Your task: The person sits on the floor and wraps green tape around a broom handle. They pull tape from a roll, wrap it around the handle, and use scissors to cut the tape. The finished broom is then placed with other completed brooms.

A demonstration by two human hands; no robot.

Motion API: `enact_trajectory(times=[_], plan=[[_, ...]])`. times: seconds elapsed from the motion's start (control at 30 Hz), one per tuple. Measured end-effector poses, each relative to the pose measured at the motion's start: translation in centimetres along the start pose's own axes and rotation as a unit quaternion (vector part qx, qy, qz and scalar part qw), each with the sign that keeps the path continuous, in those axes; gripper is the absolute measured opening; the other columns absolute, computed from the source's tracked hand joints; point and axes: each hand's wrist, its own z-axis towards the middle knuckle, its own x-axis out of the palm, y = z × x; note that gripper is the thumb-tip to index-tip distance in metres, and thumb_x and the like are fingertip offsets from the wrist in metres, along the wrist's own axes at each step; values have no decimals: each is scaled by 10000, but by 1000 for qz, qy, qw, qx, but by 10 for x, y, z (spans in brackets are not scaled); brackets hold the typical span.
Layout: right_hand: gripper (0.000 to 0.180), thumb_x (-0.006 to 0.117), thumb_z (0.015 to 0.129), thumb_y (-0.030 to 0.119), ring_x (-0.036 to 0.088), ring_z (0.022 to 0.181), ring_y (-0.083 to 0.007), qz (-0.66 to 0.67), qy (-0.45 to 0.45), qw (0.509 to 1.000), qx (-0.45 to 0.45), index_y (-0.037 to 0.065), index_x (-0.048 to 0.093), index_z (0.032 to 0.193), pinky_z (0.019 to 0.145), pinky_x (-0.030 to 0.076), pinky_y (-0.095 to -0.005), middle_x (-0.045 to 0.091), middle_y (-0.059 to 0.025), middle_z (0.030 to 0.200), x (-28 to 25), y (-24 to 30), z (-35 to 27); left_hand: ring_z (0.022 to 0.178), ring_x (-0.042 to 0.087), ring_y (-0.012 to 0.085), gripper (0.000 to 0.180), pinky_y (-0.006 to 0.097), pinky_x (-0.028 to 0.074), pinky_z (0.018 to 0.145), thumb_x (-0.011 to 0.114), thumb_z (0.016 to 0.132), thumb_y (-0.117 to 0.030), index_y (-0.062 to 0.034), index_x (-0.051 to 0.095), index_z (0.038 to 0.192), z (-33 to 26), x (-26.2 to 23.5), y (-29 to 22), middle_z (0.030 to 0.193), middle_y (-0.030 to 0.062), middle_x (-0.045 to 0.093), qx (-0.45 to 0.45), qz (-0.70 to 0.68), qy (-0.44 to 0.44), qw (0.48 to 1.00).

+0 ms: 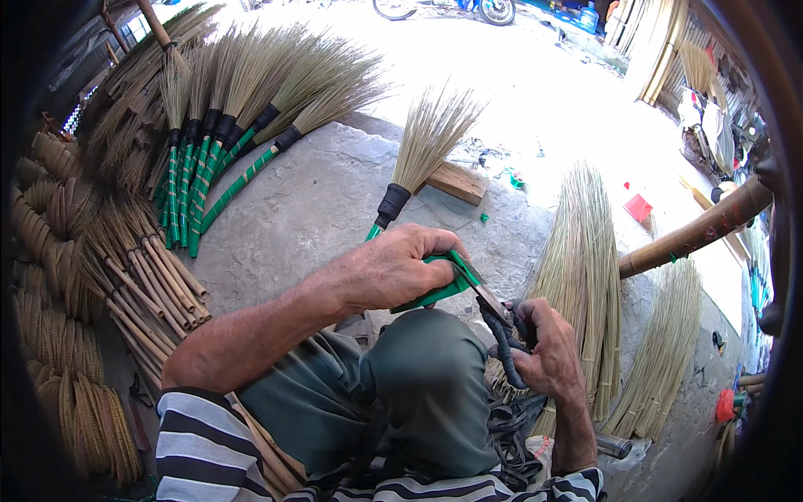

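My left hand (389, 269) is closed, pinching a green strip (437, 294) between thumb and fingers above my raised knee. Closed round the dark, wrapped handles of a pair of scissors (495, 306) is my right hand (548, 356). The blades point up and to the left and meet the strip's edge by my left fingertips; whether they cut into it I cannot tell. Beyond my left hand lies a grass broom (428, 146) with a black binding and green-wrapped handle. Its handle passes out of sight behind that hand.
Several green-handled brooms (201, 180) fan out at left, above bundled canes (171, 284) and braided brown coils (63, 335). A wooden block (458, 182) supports the broom head. Straw bundles (577, 276) and a bamboo pole (698, 230) are at right. Black strips (512, 435) lie beside my knee.
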Motion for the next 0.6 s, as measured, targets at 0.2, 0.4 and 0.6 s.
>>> enact_trajectory(times=[0.2, 0.4, 0.6], plan=[[582, 983, 784, 354, 573, 671, -228, -21, -21, 999, -24, 24, 626, 1104, 630, 483, -406, 597, -94, 789, 1, 1, -2, 742, 563, 85, 253, 315, 484, 671, 616, 1026, -202, -27, 758, 1142, 0, 0, 0, 813, 10, 649, 11, 16, -1, 1000], [537, 977, 802, 321, 565, 642, -226, -45, -52, 996, -56, 21, 624, 1074, 608, 480, -402, 589, -92, 755, 3, -1, -3, 786, 577, 94, 261, 319, 498, 713, 645, 1029, -215, -12, 749, 1156, -2, 0, -4, 853, 26, 671, 8, 9, 4, 1000], [470, 944, 859, 273, 512, 635, -159, 1, -113, 993, 35, 24, 602, 1063, 585, 445, -367, 550, -57, 731, -1, -10, -5, 801, 564, 70, 177, 294, 486, 712, 651, 1058, -159, -21, 743, 1121, -1, -8, -3, 861, -24, 653, 8, 96, 27, 995]])
